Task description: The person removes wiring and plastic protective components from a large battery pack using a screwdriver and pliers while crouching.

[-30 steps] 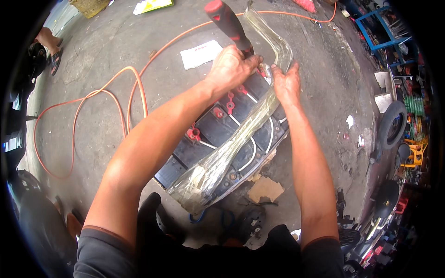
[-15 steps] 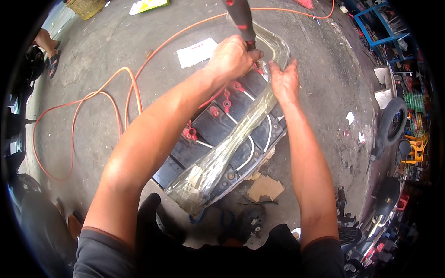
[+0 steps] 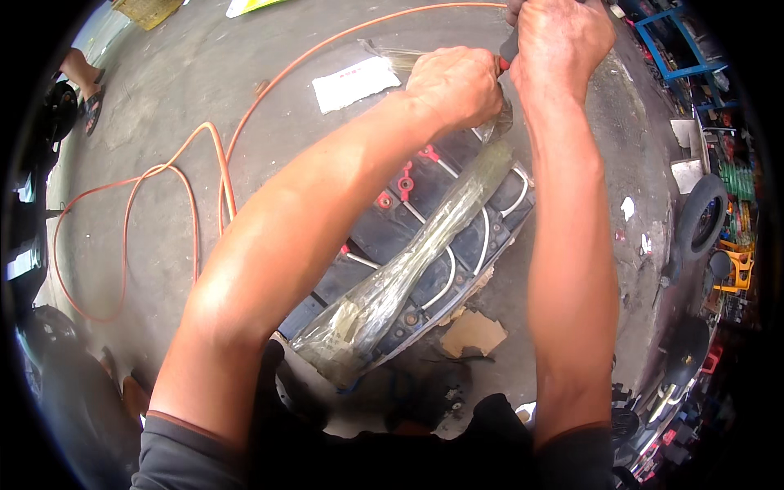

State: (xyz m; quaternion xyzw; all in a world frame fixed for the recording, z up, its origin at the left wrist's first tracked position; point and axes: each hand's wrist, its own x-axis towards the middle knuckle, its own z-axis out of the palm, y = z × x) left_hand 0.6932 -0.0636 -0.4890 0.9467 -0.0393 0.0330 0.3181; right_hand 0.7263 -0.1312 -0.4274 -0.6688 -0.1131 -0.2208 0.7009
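Observation:
My right hand [image 3: 563,45] is closed on the black-and-red handled tool [image 3: 510,51] at the top right. My left hand [image 3: 453,86] is closed just left of it, around the lower part of that tool; what is under the fingers is hidden. Below both hands lies a dark battery pack [image 3: 367,229] with red terminal covers [image 3: 405,184] and white cables [image 3: 484,241]. A crumpled strip of clear yellowish plastic [image 3: 425,241] runs diagonally across the pack, its upper part behind my hands.
Orange hose [image 3: 211,131] loops on the concrete floor left and behind. A white packet [image 3: 355,84] lies beyond the pack, cardboard [image 3: 474,333] nearer me. A tyre [image 3: 698,208], blue frame [image 3: 665,45] and clutter line the right. Another person's foot [image 3: 91,110] shows upper left.
My right hand has left the plastic strip, moved up and right, and taken hold of the tool's handle, which has tilted rightward. My left hand has shifted up and right too.

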